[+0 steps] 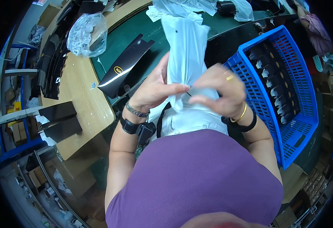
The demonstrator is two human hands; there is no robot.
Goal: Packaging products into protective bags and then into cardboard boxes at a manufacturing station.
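A long white plastic bag (185, 49) stretches from the green table down to my lap. My left hand (157, 85) grips its near end from the left side, thumb laid across the front. By that thumb tip a thin dark strand (189, 94) shows, too small to name. Close on the right is my right hand (221, 91), fingers bent toward the strand but smeared by motion, so its hold cannot be made out. Left of the bag, a curved glossy black card piece (126, 64) with a yellow oval mark lies on the table.
A blue plastic basket (259, 95) at right holds a row of black boxes (274, 79). More white bags (196, 7) lie at the far edge. A clear bag (87, 35) and black card pieces (60, 119) rest on the wooden board (83, 83) at left. Another person (316, 32) is far right.
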